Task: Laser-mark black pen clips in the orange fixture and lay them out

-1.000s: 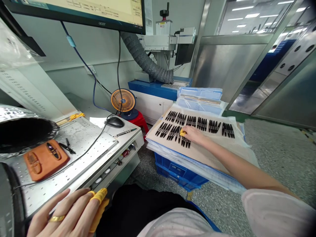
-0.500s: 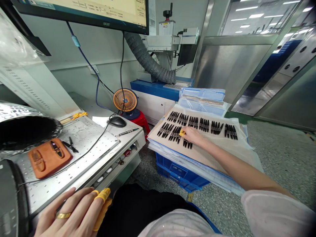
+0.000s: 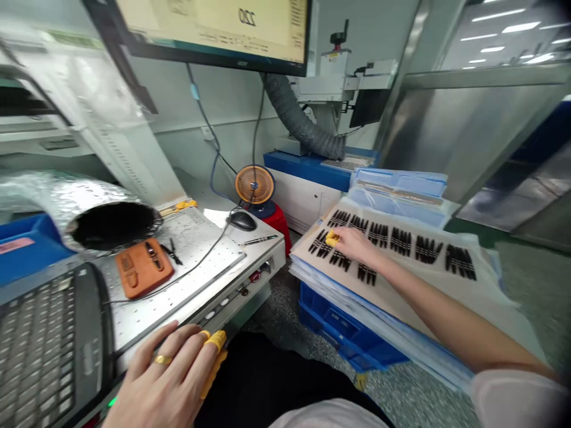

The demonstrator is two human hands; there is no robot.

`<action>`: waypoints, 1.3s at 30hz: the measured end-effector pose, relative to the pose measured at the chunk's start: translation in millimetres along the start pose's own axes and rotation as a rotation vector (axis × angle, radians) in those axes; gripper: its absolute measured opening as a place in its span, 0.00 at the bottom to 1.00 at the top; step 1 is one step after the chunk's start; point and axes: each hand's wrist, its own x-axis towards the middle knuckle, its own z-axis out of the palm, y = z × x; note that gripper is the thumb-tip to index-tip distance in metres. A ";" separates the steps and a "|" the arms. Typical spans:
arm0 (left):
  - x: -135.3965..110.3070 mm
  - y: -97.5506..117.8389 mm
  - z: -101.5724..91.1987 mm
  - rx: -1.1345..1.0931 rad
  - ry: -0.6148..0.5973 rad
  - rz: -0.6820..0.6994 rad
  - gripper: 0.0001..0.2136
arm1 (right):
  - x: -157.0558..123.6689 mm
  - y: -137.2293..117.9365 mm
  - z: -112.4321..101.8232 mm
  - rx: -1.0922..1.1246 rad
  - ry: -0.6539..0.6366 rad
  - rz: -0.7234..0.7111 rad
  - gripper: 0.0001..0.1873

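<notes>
Holds the right hand point(image 3: 355, 242) low over the left part of the slender black pieces point(image 3: 400, 242), with the forearm coming in from the near right. Has the yellow-covered thumb and index finger close together there; cannot tell whether clamped on a piece or only above one. Rests the left hand point(image 3: 165, 377) at the near edge of the desk point(image 3: 264, 251), just right of the keyboard point(image 3: 42, 351), with the fingers side by side and bent, and a gold ring point(image 3: 163, 359) on one; cannot tell whether anything is under the tips.

On a pale brown sheet point(image 3: 414, 297) to the right, black pieces in clusters, in a longer far row and a shorter near row. Below that sheet, a blue crate point(image 3: 343, 324). On the desk, an orange block point(image 3: 154, 282) with two recesses, the right one filled by a black part point(image 3: 153, 255). Farther right, a black mouse point(image 3: 242, 221) and a pen point(image 3: 260, 240) near the edge. Beyond, an orange fan point(image 3: 255, 184) on a red stool point(image 3: 279, 223).
</notes>
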 end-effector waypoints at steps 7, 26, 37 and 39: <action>-3.5 -0.7 -14.7 0.079 -0.119 -0.034 0.09 | 61.8 -121.7 21.9 0.381 -0.014 -0.305 0.07; -41.1 -25.5 -23.6 0.069 -0.239 -0.222 0.06 | 171.1 -353.2 81.9 0.377 -0.218 -0.420 0.15; -42.6 -30.4 -16.3 0.055 -0.285 -0.234 0.05 | 177.3 -351.0 87.0 0.876 -0.410 -0.162 0.07; -41.5 -30.0 -16.3 0.052 -0.289 -0.229 0.05 | 175.0 -345.3 84.0 1.065 -0.474 -0.074 0.04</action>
